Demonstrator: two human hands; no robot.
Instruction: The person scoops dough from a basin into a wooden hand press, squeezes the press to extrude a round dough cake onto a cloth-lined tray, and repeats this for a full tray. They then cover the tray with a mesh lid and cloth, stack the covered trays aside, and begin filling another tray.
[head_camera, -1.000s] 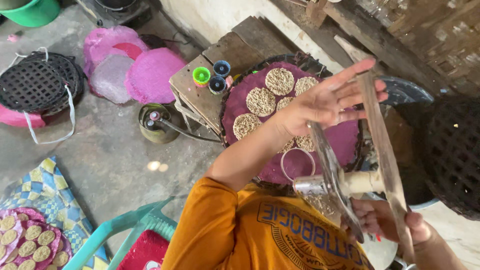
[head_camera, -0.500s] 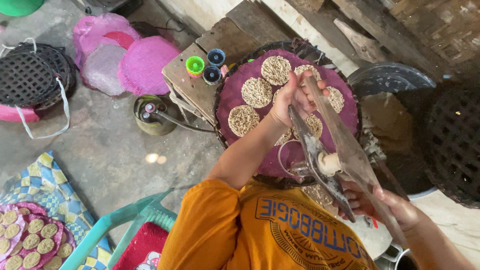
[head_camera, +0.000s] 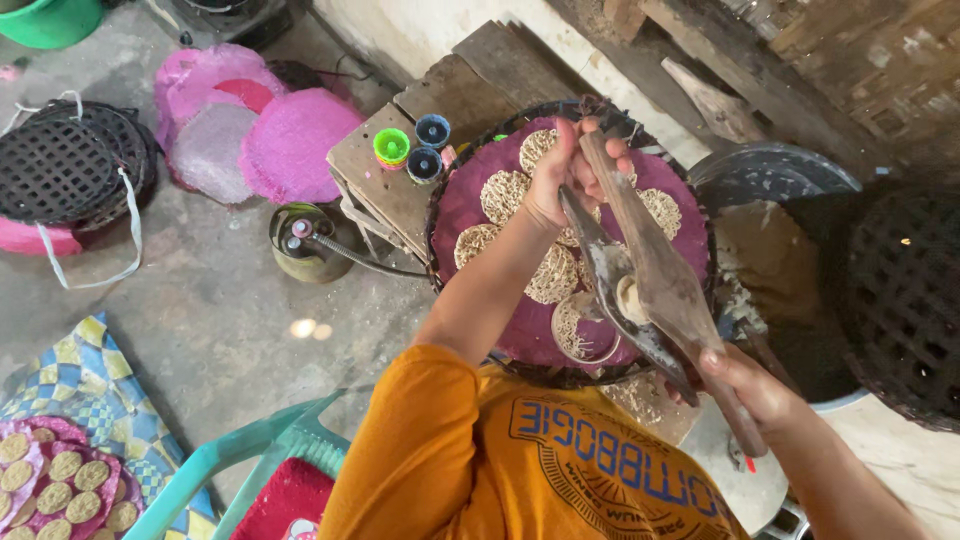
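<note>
My left hand (head_camera: 566, 178) is closed over the far ends of a long two-armed wooden press (head_camera: 650, 290). My right hand (head_camera: 742, 388) grips its near handle. The press slants above a round purple mesh tray (head_camera: 470, 200) that carries several round, pale noodle-like cakes (head_camera: 503, 194). A small metal cylinder (head_camera: 627, 297) sits between the press arms. A metal ring (head_camera: 585, 342) lies on the tray under it.
Small coloured cups (head_camera: 392, 147) stand on a wooden crate (head_camera: 375, 180) left of the tray. A green gas canister with a hose (head_camera: 298, 243) sits on the floor. Pink mesh mats (head_camera: 290, 140), black baskets (head_camera: 60, 170) (head_camera: 905, 300), a dark pan (head_camera: 770, 250), a teal chair (head_camera: 250, 455) and another tray of cakes (head_camera: 60, 480) surround me.
My left hand, spread open above the tray a second ago, has come down and closed on the far ends of the press. The press arms have swung together.
</note>
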